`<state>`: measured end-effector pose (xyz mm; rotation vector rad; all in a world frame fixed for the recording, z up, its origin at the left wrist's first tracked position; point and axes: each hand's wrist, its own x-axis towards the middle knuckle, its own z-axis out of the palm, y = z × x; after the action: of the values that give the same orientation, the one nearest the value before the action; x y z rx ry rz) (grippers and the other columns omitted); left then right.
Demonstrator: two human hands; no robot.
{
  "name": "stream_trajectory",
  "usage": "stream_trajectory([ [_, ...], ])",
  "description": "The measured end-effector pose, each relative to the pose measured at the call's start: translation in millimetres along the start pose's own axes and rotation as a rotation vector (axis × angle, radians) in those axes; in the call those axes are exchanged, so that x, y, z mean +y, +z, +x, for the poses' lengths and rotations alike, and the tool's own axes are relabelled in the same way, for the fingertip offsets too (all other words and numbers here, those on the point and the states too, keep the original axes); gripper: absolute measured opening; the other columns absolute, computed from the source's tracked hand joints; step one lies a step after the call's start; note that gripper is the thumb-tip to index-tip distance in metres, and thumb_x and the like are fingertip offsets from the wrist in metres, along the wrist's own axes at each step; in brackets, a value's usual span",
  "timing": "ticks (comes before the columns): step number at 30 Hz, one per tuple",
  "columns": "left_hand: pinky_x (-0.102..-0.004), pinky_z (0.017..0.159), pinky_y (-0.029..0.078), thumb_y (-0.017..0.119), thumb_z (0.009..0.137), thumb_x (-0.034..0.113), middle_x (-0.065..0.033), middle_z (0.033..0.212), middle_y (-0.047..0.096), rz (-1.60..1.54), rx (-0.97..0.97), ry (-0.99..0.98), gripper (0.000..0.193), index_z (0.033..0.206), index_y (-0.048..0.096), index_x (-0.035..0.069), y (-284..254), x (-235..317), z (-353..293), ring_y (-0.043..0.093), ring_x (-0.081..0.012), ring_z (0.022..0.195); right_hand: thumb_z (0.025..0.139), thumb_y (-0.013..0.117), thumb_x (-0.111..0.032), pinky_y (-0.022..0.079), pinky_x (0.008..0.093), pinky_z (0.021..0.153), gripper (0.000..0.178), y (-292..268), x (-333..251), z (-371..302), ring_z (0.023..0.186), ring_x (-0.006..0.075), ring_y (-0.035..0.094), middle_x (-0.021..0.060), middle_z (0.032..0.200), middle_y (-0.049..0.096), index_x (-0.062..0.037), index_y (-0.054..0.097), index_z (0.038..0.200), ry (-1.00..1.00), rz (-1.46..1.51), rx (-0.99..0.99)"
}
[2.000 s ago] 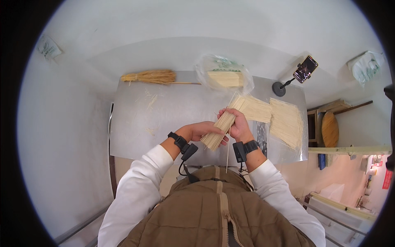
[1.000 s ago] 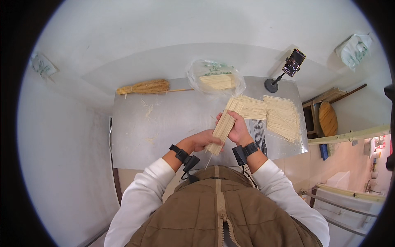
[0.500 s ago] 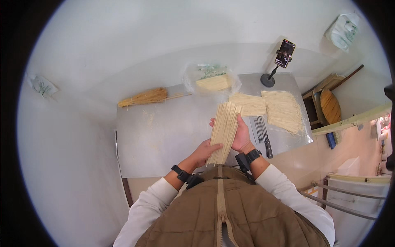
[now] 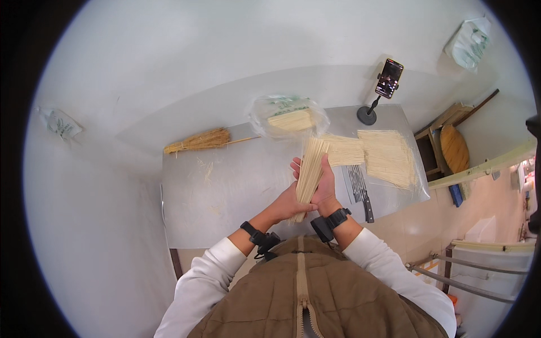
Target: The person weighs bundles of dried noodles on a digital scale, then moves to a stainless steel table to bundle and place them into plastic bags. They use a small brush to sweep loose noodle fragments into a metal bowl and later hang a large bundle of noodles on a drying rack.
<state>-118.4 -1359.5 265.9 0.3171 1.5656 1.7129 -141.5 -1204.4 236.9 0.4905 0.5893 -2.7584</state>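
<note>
Over the grey metal bench, the straight cream noodle bundle has been squeezed narrower, left hand grip closed round its near end, right hand half-curled under it.

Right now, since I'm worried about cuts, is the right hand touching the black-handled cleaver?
Apart: the head view shows a strip of metal tabletop between the right hand and the black-handled cleaver.

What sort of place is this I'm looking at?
Probably a small food-preparation room, perhaps for noodles: there's a smooth grey table, a broad-bladed knife lying on it, and a hand-held bundle of pale, noodle-like strands.
</note>
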Motion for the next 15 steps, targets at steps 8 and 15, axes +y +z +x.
stream_trajectory([
  [8,-0.0382,0.077,0.058,0.06,0.099,0.041,-0.0107,0.107,0.069,-0.458,-0.311,-0.252,0.05,0.129,0.058,0.001,-42,-25,11,0.07,-0.0226,0.085,0.096,0.069,-0.015,0.055,0.0447,0.094,0.032,-11,-21,3,0.094,0.027,0.065,0.0121,0.099,0.065,-0.0021,0.057,0.123,0.087,-0.035,-0.019],
  [15,-0.0522,0.108,0.046,0.026,0.108,0.062,-0.0169,0.135,0.061,-1.276,0.451,-0.186,0.077,0.138,0.052,-0.004,-41,-74,59,0.061,-0.0319,0.119,0.091,0.068,-0.001,0.055,0.0412,0.085,0.021,-12,-33,66,0.082,0.0246,0.064,0.0084,0.089,0.062,-0.0043,0.058,0.109,-0.182,-0.274,0.145],
])
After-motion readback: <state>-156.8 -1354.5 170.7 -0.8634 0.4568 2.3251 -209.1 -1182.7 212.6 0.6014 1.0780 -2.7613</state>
